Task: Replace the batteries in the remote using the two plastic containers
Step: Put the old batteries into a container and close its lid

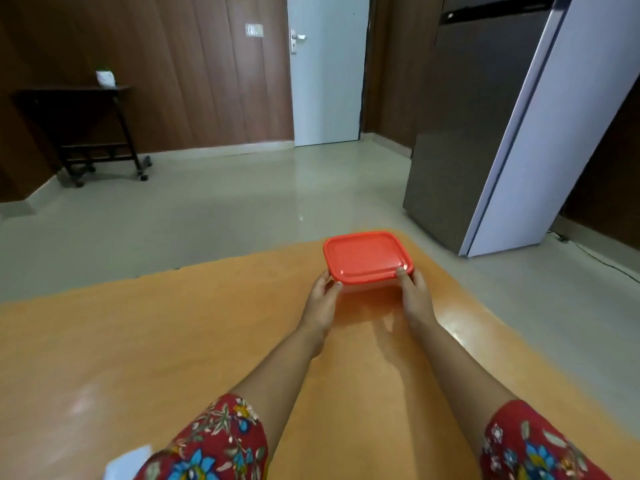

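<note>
Both hands are closing on one container (368, 258) with a red lid (363, 254), near the far edge of the tabletop (138, 341). The left hand (322, 296) is gripping the near left corner, thumb up against the lid's rim and fingers curling around the side. The right hand (415, 289) is holding the near right corner, its thumb pressing on top of the lid's edge and the other fingers tucked along the side, mostly hidden. The grip on both sides is tight on the container, with no gap showing. The clear body under the lid is barely showing between the hands, and what is inside cannot be told. Both forearms are stretching out over the orange wooden surface, with red flowered sleeves (214, 445) at the bottom. A pale scrap of something (126, 462) is lying by the left sleeve, too blurred to name. Beyond the tabletop a grey fridge (474, 116) is standing to the right, a white door (327, 71) straight ahead and a dark trolley (86, 126) to the left.
</note>
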`<state>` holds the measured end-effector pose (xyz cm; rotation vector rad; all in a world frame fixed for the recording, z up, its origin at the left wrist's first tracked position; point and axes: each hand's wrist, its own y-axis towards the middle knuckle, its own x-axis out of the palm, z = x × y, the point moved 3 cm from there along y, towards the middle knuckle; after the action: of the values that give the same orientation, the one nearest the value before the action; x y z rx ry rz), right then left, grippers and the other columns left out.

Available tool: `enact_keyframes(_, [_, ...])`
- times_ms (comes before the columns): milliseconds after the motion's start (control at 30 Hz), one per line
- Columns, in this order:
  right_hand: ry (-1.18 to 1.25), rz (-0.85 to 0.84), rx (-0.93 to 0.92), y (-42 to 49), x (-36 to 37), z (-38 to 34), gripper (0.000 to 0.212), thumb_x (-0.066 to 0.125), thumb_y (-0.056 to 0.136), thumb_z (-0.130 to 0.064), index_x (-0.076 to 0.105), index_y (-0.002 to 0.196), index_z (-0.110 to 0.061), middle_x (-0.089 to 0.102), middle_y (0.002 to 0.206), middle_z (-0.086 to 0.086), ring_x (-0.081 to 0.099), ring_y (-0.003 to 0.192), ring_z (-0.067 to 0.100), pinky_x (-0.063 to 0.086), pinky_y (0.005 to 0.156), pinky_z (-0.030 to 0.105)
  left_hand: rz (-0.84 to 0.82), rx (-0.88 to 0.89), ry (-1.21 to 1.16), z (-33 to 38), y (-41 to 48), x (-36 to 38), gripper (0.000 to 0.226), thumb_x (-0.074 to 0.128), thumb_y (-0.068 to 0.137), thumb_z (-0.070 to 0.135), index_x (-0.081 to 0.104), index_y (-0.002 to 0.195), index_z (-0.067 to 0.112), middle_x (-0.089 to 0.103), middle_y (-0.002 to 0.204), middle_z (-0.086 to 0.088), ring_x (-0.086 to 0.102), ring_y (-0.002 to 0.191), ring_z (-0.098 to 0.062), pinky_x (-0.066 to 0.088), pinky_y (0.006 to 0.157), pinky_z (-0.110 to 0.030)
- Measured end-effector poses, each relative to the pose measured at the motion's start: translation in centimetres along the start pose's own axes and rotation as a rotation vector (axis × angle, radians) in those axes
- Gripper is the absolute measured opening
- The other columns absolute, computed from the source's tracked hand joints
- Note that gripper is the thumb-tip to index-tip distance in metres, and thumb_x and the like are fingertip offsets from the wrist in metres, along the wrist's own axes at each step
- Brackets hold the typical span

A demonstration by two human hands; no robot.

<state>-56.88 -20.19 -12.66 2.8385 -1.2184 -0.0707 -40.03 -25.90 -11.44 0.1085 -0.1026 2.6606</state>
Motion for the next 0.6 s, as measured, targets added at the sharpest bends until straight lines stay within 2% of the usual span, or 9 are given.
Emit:
enact_keyframes(67, [-0.044,-0.005,-0.025,3.1,0.1,0.4,0.037,0.046,0.099,-0.023,0.049,0.133,-0.008,0.056,0.122,0.003,0.050,0.117,0.018,0.036,0.098,0.028,-0.017,0.006,-0.003,-1.2,3.2,0.6,0.042,0.045,0.097,0.009,0.043,0.139,0.011,0.050,0.140,-0.003,0.044,0.131,-0.016,0.031,0.114,-0.033])
enact_keyframes(133, [-0.107,0.004,-0.042,5.7,0.1,0.7,0.038,0.047,0.098,-0.021,0.045,0.134,-0.006,0.054,0.122,0.004,0.049,0.118,0.019,0.036,0.099,0.031,-0.021,-0.012,-0.010,-2.2,5.8,1.0,0.043,0.045,0.097,0.007,0.042,0.140,0.010,0.049,0.141,-0.004,0.042,0.134,-0.019,0.027,0.117,-0.039])
enact_keyframes(267, [-0.164,0.005,-0.036,8.9,0.4,0.8,0.038,0.049,0.098,-0.020,0.046,0.132,-0.003,0.053,0.125,0.008,0.049,0.121,0.023,0.035,0.096,0.028,-0.047,-0.014,-0.047,-2.3,9.1,1.6,0.048,0.041,0.095,0.000,0.039,0.142,0.007,0.046,0.144,-0.007,0.041,0.134,-0.019,0.026,0.117,-0.036])
enact_keyframes(433, [-0.150,-0.005,0.031,10.7,0.5,1.1,0.043,0.047,0.098,-0.025,0.042,0.135,-0.004,0.050,0.134,0.012,0.047,0.125,0.026,0.035,0.097,0.029,-0.087,-0.041,-0.026,-2.6,11.0,2.0,0.050,0.038,0.096,0.004,0.034,0.146,0.009,0.040,0.149,-0.004,0.036,0.137,-0.016,0.023,0.118,-0.035])
enact_keyframes(533, [-0.154,-0.032,0.036,10.0,0.6,1.0,0.041,0.048,0.098,-0.028,0.043,0.132,-0.005,0.052,0.127,0.009,0.049,0.119,0.023,0.036,0.096,0.029,-0.082,-0.053,-0.029,-2.1,10.2,2.1,0.050,0.040,0.097,0.004,0.030,0.146,0.008,0.042,0.143,-0.001,0.038,0.130,-0.013,0.026,0.113,-0.027])
enact_keyframes(600, [-0.141,-0.066,0.042,8.6,0.5,0.4,0.035,0.048,0.098,-0.028,0.044,0.125,-0.006,0.053,0.121,0.005,0.050,0.115,0.020,0.036,0.094,0.028,-0.040,-0.072,-0.019,-1.6,8.6,1.8,0.053,0.043,0.097,0.006,0.026,0.147,0.005,0.039,0.145,-0.006,0.036,0.134,-0.016,0.026,0.114,-0.029])
